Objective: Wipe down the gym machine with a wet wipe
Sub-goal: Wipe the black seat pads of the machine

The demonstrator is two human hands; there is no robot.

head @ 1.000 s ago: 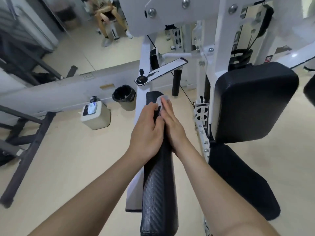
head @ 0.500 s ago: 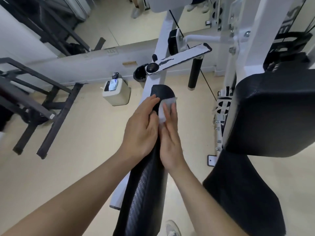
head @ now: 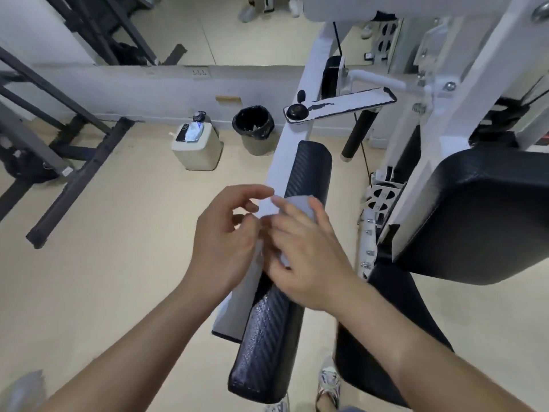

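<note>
A long black textured arm pad [head: 309, 173] runs away from me along a white machine beam [head: 285, 144]. My right hand [head: 306, 257] lies over the middle of the pad and holds a pale wet wipe [head: 300, 203], which shows under and beyond its fingers. My left hand [head: 228, 236] hovers just left of it beside the beam, fingers curled and touching the wipe's left edge. The near end of the pad [head: 264, 352] looks glossy and damp.
A black back pad [head: 481, 209] and seat [head: 395, 322] sit on the right of the white frame [head: 445, 93]. A lined bin [head: 254, 129] and a white canister [head: 197, 147] stand by the wall. A dark rack [head: 74, 138] is at left.
Both hands have slid back along the pad toward me, away from its far end. The left hand has lifted off the pad and loosened its fingers.
</note>
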